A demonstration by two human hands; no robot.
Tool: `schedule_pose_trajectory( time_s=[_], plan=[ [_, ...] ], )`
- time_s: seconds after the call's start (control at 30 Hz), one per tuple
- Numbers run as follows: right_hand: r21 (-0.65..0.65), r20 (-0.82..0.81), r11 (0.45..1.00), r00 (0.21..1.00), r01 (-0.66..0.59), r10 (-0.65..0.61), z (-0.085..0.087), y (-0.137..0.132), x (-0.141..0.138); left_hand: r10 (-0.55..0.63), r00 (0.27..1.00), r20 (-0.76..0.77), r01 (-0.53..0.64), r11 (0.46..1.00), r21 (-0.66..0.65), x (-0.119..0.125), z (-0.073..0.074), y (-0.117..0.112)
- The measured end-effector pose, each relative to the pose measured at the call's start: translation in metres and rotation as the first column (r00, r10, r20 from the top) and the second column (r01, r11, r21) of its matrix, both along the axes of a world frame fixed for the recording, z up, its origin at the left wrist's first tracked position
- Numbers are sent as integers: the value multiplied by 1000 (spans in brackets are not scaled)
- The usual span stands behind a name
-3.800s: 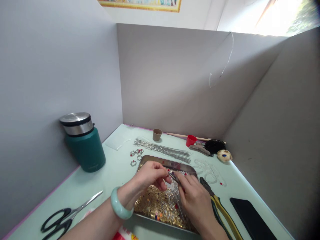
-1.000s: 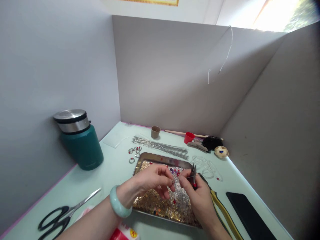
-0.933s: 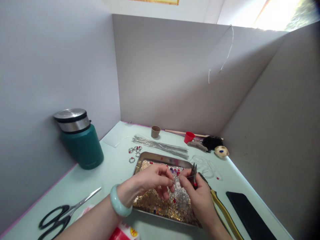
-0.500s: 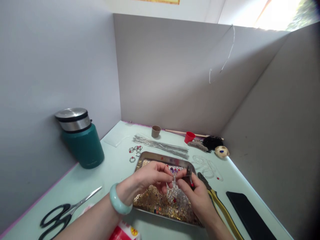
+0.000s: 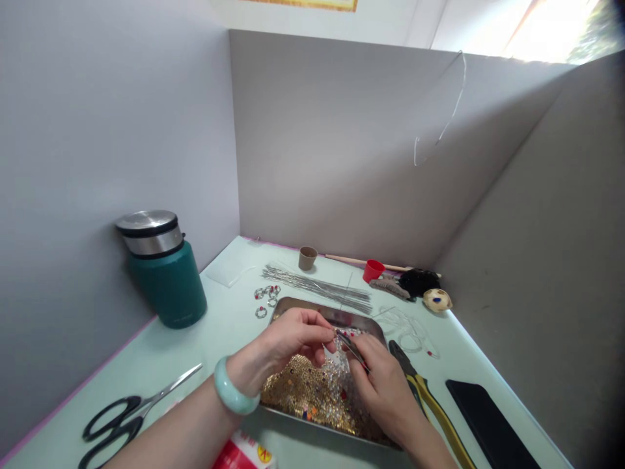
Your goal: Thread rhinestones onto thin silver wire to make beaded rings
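Note:
My left hand (image 5: 288,339), with a pale green bangle (image 5: 234,395) on its wrist, is closed in a pinch over a metal tray (image 5: 312,309) of gold, clear and red beads (image 5: 305,391). What it pinches is too small to name. My right hand (image 5: 383,387) is closed on small pliers (image 5: 352,348), whose tips point at the left fingertips. A thin wire (image 5: 347,290) rises from between the hands toward the back.
Black scissors (image 5: 129,417) lie at the front left, a green flask (image 5: 163,270) at the left wall. Behind the tray lie metal pins (image 5: 317,291), small bead rings (image 5: 266,299), a brown cup (image 5: 307,258) and a red cup (image 5: 373,270). Yellow-handled pliers (image 5: 432,407) and a black phone (image 5: 488,423) lie at the right.
The right hand turned the small pliers from upright to lying low, tips toward the left fingers. Both hands sank closer to the beads. A thin wire now stands up between them.

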State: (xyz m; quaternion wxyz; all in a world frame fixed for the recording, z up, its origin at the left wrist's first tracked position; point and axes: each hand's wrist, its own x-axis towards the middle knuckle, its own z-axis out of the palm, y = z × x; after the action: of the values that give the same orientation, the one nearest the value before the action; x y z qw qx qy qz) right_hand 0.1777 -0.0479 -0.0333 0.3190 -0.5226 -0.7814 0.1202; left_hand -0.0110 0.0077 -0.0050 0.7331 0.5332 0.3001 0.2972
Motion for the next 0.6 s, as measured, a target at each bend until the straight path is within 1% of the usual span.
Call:
schedule_pose_trajectory(
  time_s=[0.07,0.17,0.3,0.4,0.5,0.6],
  plan=[
    [34,80,999,997,17,-20,-2,0,0,31,999,-35,-30,999,30,1,-4,1],
    [52,146,998,989,22,-30,-1,-1,1,55,996,-69,-50,997,67,1,-6,2],
    [117,202,993,979,5,-28,0,0,5,46,993,-106,-38,996,80,1,-2,1],
    [169,273,985,960,17,-63,0,1,8,46,986,-158,-33,996,82,1,2,0],
    [176,344,983,933,48,-107,1,2,10,50,980,-193,-33,996,88,3,2,1],
    [178,369,982,921,66,-129,2,0,11,61,976,-208,-43,995,91,4,0,1]
  ],
)
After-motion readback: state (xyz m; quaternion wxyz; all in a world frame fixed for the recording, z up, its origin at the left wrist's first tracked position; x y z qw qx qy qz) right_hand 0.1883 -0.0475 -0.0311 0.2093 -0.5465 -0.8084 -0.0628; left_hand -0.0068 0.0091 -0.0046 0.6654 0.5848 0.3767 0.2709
